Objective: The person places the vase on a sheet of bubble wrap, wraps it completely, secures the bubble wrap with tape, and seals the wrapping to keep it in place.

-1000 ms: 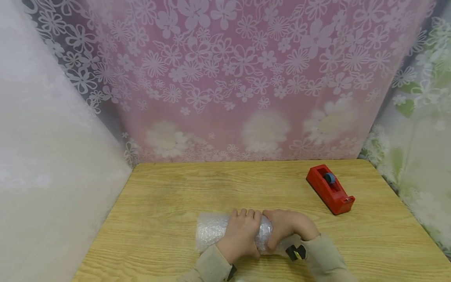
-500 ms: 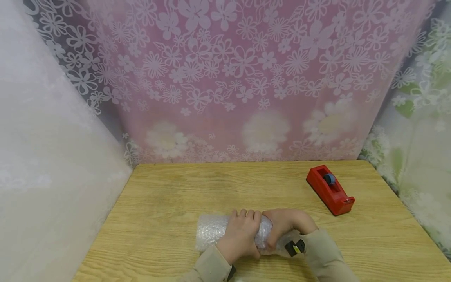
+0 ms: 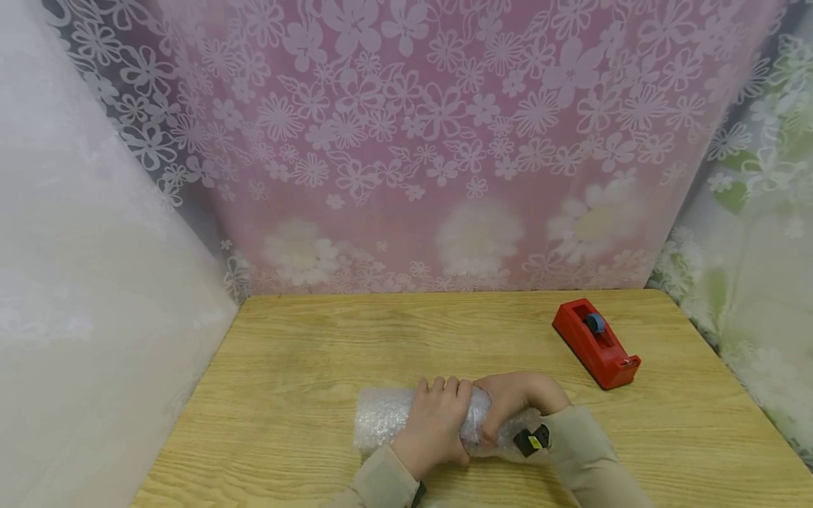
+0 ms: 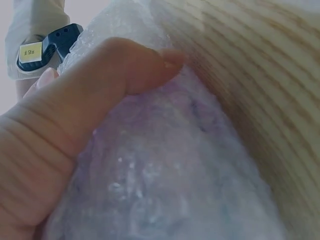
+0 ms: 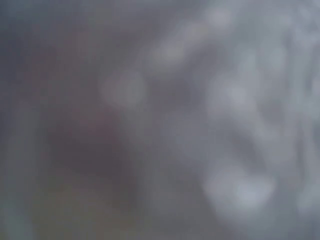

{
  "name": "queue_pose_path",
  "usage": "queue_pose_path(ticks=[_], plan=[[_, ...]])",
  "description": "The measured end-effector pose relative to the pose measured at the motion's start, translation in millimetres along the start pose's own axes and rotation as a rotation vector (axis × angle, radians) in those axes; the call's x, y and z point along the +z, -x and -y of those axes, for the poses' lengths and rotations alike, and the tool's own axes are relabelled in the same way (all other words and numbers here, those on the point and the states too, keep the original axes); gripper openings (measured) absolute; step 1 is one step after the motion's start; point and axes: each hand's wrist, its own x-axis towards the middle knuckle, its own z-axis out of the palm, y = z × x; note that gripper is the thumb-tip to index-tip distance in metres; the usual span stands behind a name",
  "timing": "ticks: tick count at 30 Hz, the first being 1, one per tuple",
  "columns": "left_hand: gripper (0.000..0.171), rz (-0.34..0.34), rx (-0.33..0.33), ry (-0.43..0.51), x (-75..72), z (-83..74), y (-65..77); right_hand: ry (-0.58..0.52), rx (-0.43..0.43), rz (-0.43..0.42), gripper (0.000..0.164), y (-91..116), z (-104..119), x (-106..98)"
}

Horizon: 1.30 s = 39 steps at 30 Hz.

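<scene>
A roll of clear bubble wrap lies crosswise near the front of the wooden table, with something pale purple showing through it in the left wrist view. My left hand grips it around the middle, fingers over the far side and thumb on the near side. At the roll's right part, my right hand holds it with a bent wrist, thumb and fingers spread around the wrap. Loose bubble wrap hangs by the right wrist's camera. The right wrist view is too blurred to make out.
A red tape dispenser with a blue roll stands at the table's back right. The wooden table is bordered by a pink floral curtain behind and pale curtains at both sides.
The right wrist has lifted slightly, and more loose bubble wrap shows at the roll's right end. The left hand keeps its grip in the same place.
</scene>
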Motion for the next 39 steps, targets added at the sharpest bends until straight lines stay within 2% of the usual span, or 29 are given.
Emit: queue_pose_path(ticks=[3, 7, 14, 17, 21, 26, 31, 34, 39], plan=[[0.099, 0.001, -0.003, 0.006, -0.7, -0.4, -0.5, 0.0, 0.021, -0.016, 0.058, 1.4, 1.3, 1.5], [0.101, 0.011, -0.015, -0.006, -0.7, -2.0, 0.0, 0.016, 0.049, -0.089, 0.061, 7.8, 6.4, 6.7], [0.102, 0.032, -0.036, 0.0, -0.8, -3.2, 0.9, 0.308, 0.156, -0.306, 0.075, 28.5, 31.5, 23.3], [0.102, 0.041, -0.044, -0.002, -0.6, -3.6, 0.9, 0.42, 0.161, -0.38, 0.081, 34.2, 42.1, 35.2], [0.098, 0.035, -0.057, -0.004, -1.5, -4.0, 0.4, 0.51, 0.168, -0.492, 0.091, 35.9, 49.0, 52.8], [0.099, 0.018, -0.061, -0.018, -2.6, -4.2, -0.3, 0.549, 0.196, -0.637, 0.1, 29.0, 47.5, 72.3], [0.1, 0.005, -0.051, -0.01, -1.6, -2.7, -1.1, 0.602, 0.188, -0.738, 0.102, 23.1, 43.0, 83.0], [0.1, 0.023, -0.047, 0.007, -0.9, 0.0, -3.0, 0.63, 0.172, -0.772, 0.104, 21.9, 40.1, 83.8], [0.099, 0.09, -0.064, 0.022, -1.6, 3.6, -6.3, 0.63, 0.15, -0.776, 0.107, 19.9, 36.4, 83.3]])
